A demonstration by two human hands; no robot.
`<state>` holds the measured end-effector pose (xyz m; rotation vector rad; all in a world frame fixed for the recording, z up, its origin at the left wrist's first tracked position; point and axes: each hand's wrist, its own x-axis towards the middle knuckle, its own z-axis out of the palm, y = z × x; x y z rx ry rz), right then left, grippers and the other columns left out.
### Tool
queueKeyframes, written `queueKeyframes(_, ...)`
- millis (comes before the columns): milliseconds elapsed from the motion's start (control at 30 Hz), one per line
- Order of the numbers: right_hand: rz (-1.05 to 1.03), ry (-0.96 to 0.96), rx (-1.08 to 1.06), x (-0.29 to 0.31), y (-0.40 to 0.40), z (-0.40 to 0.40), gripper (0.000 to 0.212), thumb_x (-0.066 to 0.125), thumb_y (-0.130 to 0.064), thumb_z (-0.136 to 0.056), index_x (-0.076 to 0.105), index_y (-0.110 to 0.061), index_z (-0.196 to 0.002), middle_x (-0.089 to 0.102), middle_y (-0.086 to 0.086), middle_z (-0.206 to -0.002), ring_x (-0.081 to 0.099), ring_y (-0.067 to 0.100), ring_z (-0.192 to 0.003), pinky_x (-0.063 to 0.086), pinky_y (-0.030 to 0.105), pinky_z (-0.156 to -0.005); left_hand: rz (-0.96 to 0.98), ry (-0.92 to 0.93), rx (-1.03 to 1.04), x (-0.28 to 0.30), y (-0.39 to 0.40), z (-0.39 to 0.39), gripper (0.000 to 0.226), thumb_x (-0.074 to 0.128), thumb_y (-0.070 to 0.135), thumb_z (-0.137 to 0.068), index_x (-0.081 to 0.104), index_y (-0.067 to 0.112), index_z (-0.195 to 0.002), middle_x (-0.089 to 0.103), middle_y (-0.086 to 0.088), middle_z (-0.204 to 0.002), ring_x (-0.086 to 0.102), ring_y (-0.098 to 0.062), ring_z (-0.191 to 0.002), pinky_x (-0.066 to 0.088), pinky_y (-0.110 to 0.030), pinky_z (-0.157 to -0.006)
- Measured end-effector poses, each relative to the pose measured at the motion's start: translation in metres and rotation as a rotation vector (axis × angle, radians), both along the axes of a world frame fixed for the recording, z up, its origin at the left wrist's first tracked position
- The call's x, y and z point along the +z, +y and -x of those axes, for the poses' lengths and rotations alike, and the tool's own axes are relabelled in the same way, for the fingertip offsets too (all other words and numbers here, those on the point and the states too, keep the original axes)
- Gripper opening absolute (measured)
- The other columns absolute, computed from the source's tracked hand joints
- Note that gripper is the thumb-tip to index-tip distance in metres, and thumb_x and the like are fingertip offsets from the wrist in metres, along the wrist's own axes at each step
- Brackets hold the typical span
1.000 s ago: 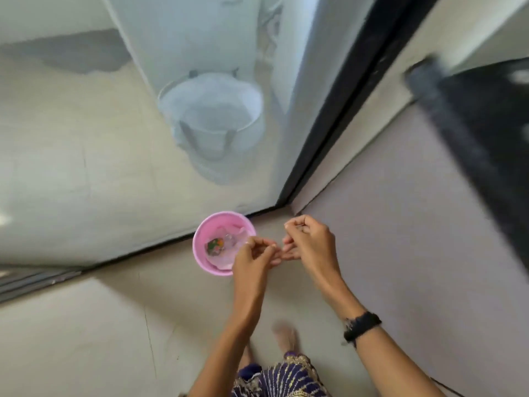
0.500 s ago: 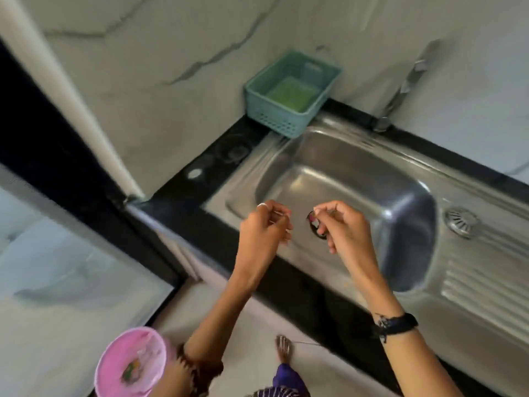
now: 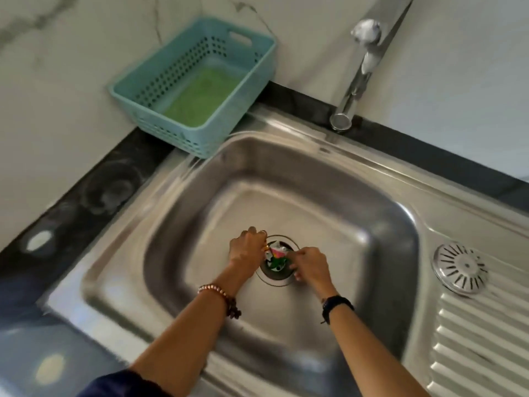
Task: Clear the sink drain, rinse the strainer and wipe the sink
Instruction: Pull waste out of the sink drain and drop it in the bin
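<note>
Bright, soft daylight; motion blur thru-out, glare on steel sink (image 3: 329,179), wide-angle bending at edges.

- Sink (image 3: 315,184) basin floor bare on all sides of the drain (image 3: 277,277); open approach from above.
- Drain opening itself crowded: left hand (image 3: 248,250) at its left rim, right hand (image 3: 310,265) at its right rim, coloured scraps (image 3: 276,257) between them.
- Both forearms cross the near basin wall, blocking entry from the front.
- Faucet (image 3: 355,81) spout overhangs the back rim, well apart from the hands; limits reach from behind.
- Teal basket (image 3: 148,90) sits on the worktop (image 3: 86,202) at the back-left corner, just beside the sink rim.
- Strainer (image 3: 461,267) lies on the drainboard (image 3: 481,339), right of the basin; ridged area beyond it bare.
- Left worktop strip free.
</note>
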<state>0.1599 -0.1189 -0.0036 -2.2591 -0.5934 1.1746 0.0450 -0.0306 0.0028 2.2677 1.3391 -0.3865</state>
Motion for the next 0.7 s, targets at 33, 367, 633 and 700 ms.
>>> queueKeyframes(33,0.01,0.0,0.02,-0.009,0.003,-0.001,0.036,0.067,-0.04,-0.079,0.068,-0.004,-0.075,0.071,0.012,-0.071,0.061,0.023,-0.058,0.055,0.041,-0.067,-0.017,0.016,-0.013,-0.007,0.0,-0.004,0.025,0.051,0.016,-0.089,0.053,0.019,-0.114,0.052,-0.006,-0.119,0.057,-0.025,-0.106,0.047,-0.035,-0.082)
queueKeyframes(367,-0.081,-0.027,0.067,-0.001,0.007,0.001,0.018,0.061,-0.017,-0.084,0.066,-0.008,-0.07,0.068,0.008,-0.063,0.055,0.015,-0.043,0.054,0.033,-0.051,0.058,-0.202,0.296,0.008,-0.003,-0.001,0.018,0.065,0.021,-0.081,0.065,0.014,-0.098,0.067,-0.007,-0.102,0.062,-0.027,-0.093,0.045,-0.029,-0.073)
queueKeyframes(633,-0.325,0.238,-0.117,0.114,-0.016,0.044,0.019,0.06,-0.01,-0.086,0.064,-0.009,-0.067,0.061,0.0,-0.055,0.046,0.009,-0.037,0.037,0.015,-0.035,0.022,-0.647,0.613,0.108,-0.049,0.062,0.017,0.075,0.031,-0.071,0.065,0.022,-0.081,0.065,0.005,-0.073,0.064,-0.019,-0.069,0.046,-0.028,-0.065)
queueKeyframes(700,-0.399,0.327,-0.082,0.149,-0.023,0.078,0.023,0.059,-0.009,-0.087,0.062,-0.011,-0.064,0.059,-0.005,-0.049,0.043,0.005,-0.034,0.035,0.013,-0.033,0.015,-0.796,0.732,0.139,-0.068,0.095,0.018,0.077,0.031,-0.07,0.065,0.023,-0.081,0.064,0.008,-0.068,0.064,-0.013,-0.062,0.052,-0.026,-0.064)
